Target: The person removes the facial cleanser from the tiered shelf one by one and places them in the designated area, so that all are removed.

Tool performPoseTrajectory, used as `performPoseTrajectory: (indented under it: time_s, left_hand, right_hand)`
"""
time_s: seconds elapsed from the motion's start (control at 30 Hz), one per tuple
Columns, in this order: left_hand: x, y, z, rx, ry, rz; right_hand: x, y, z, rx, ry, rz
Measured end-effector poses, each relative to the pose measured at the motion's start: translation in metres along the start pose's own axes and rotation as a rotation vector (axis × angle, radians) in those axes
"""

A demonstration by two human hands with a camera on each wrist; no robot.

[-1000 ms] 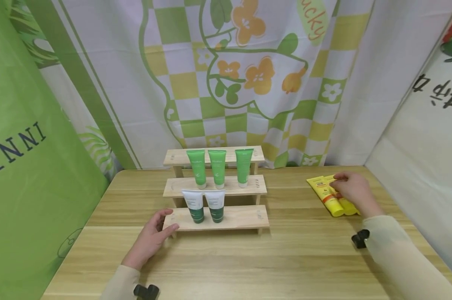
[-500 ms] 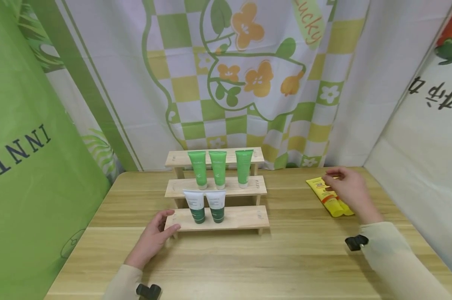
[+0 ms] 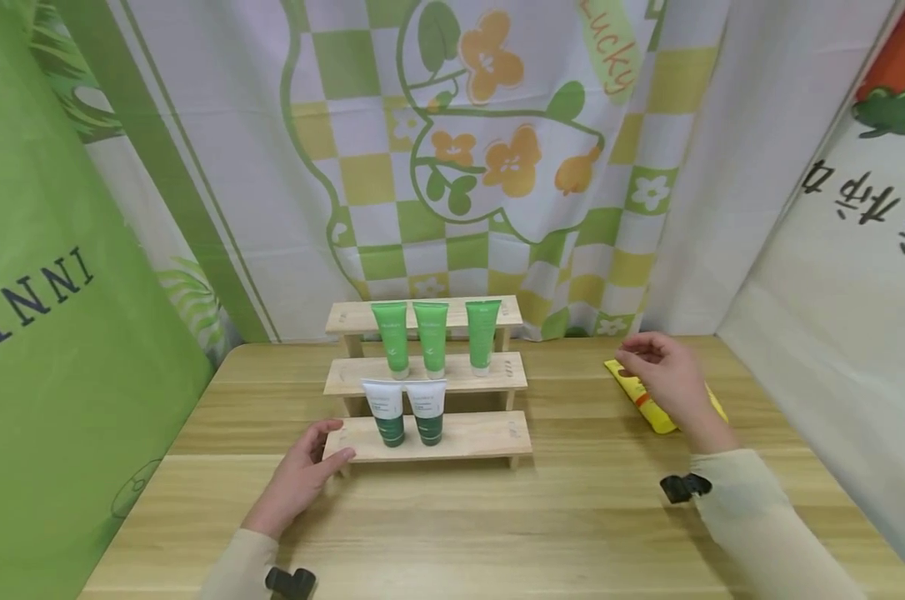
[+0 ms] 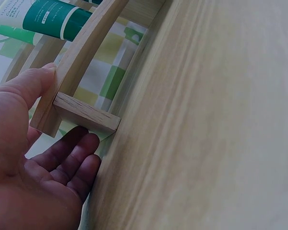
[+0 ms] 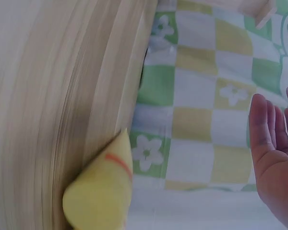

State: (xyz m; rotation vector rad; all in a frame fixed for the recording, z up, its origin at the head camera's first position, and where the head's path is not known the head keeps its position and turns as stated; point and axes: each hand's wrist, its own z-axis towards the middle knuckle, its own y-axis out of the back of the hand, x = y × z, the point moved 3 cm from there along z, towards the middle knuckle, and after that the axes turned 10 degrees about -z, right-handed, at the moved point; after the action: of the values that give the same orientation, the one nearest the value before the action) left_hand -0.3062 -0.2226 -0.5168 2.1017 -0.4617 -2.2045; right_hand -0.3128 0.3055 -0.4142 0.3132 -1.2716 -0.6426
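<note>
A three-tier wooden shelf (image 3: pixel 481 435) stands on the table. My left hand (image 3: pixel 297 482) holds the left end of its lowest tier, thumb (image 4: pixel 34 82) against the plank's front and the forefinger mostly hidden behind. Two white-and-dark-green tubes (image 3: pixel 426 412) stand on the lowest tier; one is a white-and-green tube (image 3: pixel 385 412) at the left. On the middle tier stand three bright green tubes (image 3: pixel 432 337). My right hand (image 3: pixel 666 379) hovers over yellow tubes (image 3: pixel 651 412) lying on the table, partly covering them. In the right wrist view its fingers hold nothing, apart from a yellow tube (image 5: pixel 98 196).
The wooden table (image 3: pixel 572 517) reaches back to a checked, flowered curtain (image 3: pixel 460 192). A green cloth (image 3: pixel 62 250) hangs at the left and a white printed cloth (image 3: pixel 850 275) at the right. The top tier (image 3: pixel 351 315) bears no tubes.
My right hand has moved left across the yellow tubes, covering more of them. My left hand stays at the shelf's end. The head view has shifted slightly.
</note>
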Motion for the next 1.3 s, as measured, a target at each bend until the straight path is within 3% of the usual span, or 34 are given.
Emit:
performPoseTrajectory:
  time_s: [0.13, 0.4, 0.63, 0.9, 1.3]
  left_hand:
    - [-0.001, 0.002, -0.001, 0.002, -0.017, -0.014]
    - [0.003, 0.003, 0.0, 0.01, -0.007, -0.036]
    - [0.004, 0.004, 0.0, 0.001, -0.015, -0.032]
    - [0.005, 0.003, 0.0, -0.012, -0.01, -0.01]
    - [-0.011, -0.001, -0.005, -0.008, 0.025, -0.007]
  right_hand:
    - [0.008, -0.015, 0.0, 0.006, 0.035, 0.097]
    - [0.037, -0.041, 0.002, 0.028, 0.112, 0.19]
    - [0.059, -0.07, 0.006, 0.067, 0.145, 0.35]
    - [0.081, -0.096, 0.011, 0.101, 0.174, 0.452]
    - [0.1, -0.118, 0.019, 0.058, 0.186, 0.628]
